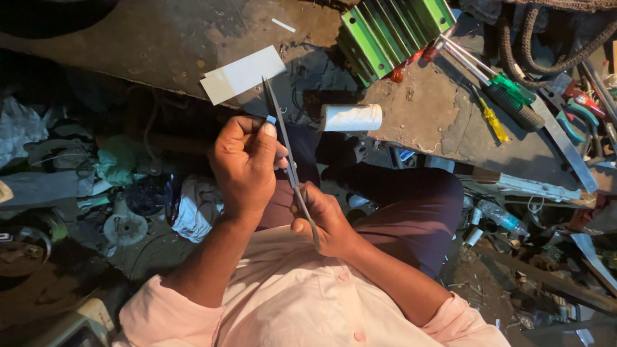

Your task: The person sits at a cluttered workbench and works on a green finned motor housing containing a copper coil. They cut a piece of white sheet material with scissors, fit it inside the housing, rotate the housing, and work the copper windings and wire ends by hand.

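The left hand (244, 164) is curled tight, pinching a small blue piece (270, 119); the right hand (324, 222), just beside it, grips the scissors (286, 148), handles hidden in its fist.

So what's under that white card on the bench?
The white card lies flat on the stained grey workbench, one corner poking past the bench edge. Whatever sits directly beneath the card is covered, so it can't be seen.
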